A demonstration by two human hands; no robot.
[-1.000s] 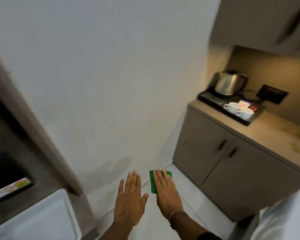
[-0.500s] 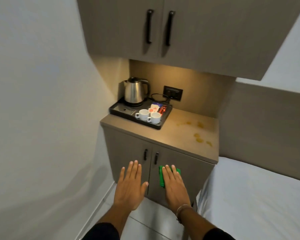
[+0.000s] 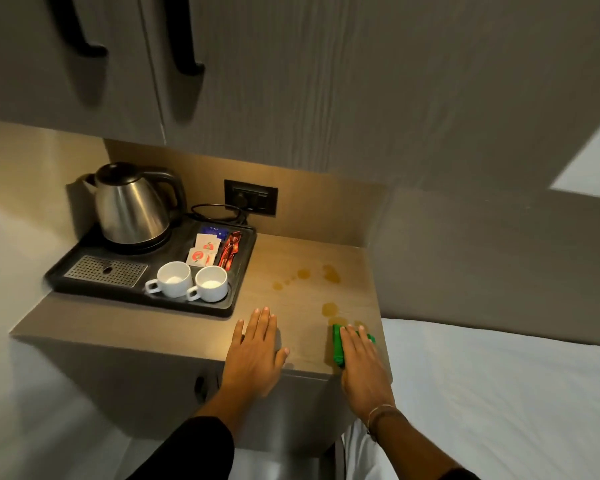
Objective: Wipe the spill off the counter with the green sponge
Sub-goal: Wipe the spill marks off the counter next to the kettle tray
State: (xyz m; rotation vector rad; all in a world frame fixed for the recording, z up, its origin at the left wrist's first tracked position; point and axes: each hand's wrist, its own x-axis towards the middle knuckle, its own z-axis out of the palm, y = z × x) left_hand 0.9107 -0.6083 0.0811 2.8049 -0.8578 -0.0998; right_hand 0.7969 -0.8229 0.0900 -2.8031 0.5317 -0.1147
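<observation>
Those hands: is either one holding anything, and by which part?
The right hand lies flat across the top of the green sponge; the left hand holds nothing.

Grey wall cupboards (image 3: pixel 291 81) above warm-lit niche, white bed (image 3: pixel 499 393) alongside

1. Two bare hands: the left hand (image 3: pixel 255 355) and the right hand (image 3: pixel 362 363), with short, pale fingernails.
2. A black sleeve (image 3: pixel 201 448) covers the left forearm.
3. A thin, light-coloured bracelet (image 3: pixel 378 412) circles the right wrist; a dark cuff shows at the frame's bottom edge.
</observation>
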